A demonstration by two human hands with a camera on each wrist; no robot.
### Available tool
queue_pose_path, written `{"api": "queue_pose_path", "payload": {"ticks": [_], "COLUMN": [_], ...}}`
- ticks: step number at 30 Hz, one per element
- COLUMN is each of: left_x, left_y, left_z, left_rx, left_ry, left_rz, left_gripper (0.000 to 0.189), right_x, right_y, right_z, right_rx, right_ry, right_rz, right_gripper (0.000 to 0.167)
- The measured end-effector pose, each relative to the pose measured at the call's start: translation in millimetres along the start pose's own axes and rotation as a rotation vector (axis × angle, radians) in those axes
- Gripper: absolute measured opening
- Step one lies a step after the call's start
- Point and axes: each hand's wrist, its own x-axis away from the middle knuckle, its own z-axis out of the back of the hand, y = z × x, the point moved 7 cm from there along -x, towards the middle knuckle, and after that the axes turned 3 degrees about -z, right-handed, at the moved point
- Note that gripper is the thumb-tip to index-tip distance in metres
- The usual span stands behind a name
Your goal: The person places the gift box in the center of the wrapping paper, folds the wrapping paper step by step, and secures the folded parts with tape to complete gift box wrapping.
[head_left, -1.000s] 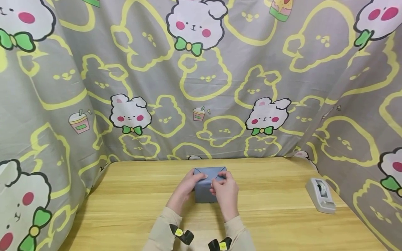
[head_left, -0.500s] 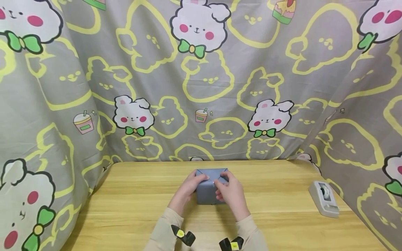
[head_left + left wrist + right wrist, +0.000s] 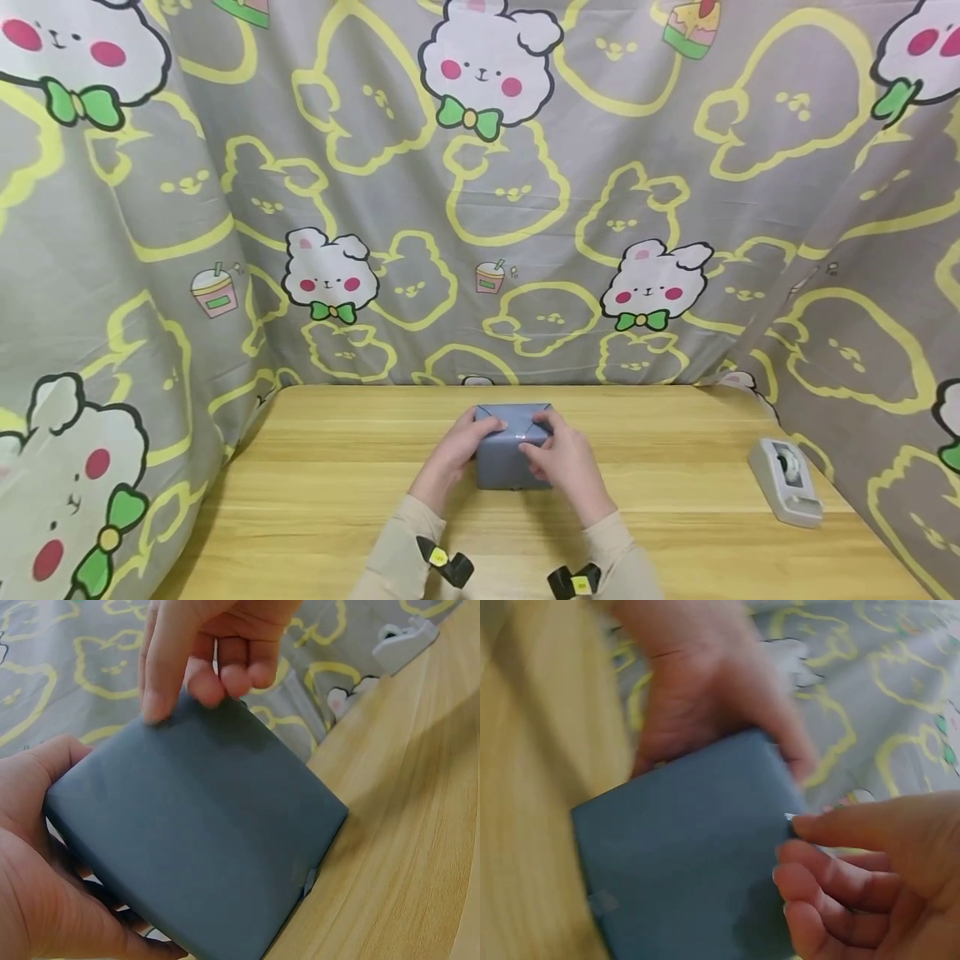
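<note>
A box wrapped in blue-grey paper (image 3: 504, 467) stands on the table, its folded paper flaps meeting on top. My left hand (image 3: 456, 444) grips its left side, thumb on the top face and the other fingers behind and below, as the left wrist view shows. My right hand (image 3: 564, 457) is at the right part of the box, thumb at the front top edge and index finger on top, spread apart. The remaining right fingers (image 3: 804, 883) curl loosely in front of the paper. A small glossy patch (image 3: 521, 437), like clear tape, shines beside the right thumb.
A white tape dispenser (image 3: 787, 483) stands at the right side of the wooden table (image 3: 330, 500). A grey curtain (image 3: 420, 200) printed with rabbits hangs behind the table and along both sides. In the right wrist view another clear tape piece (image 3: 604, 902) sits on the box's edge.
My right wrist has swung outward to the right, and the right thumb has slid slightly down and right on the box, uncovering the glossy patch. The left hand keeps its grip. The head view has shifted slightly.
</note>
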Motion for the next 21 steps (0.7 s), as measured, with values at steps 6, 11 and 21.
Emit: {"api": "queue_pose_path", "payload": {"ticks": [6, 11, 21], "left_x": [0.8, -2.2, 3.8], "left_y": [-1.8, 4.8, 10.7], "left_z": [-1.4, 4.4, 28.7], "left_rx": [0.041, 0.073, -0.018], "left_ry": [0.013, -0.008, -0.295], "left_rz": [-0.012, -0.092, -0.307], "left_gripper": [0.076, 0.061, 0.076], "right_x": [-8.8, -13.8, -24.2], "right_y": [22, 33, 57], "right_z": [24, 35, 29], "right_rx": [-0.193, -0.271, -0.324], "right_ry": [-0.039, -0.08, -0.188], "right_rz": [-0.034, 0.028, 0.168], "right_gripper": [0.036, 0.034, 0.057]}}
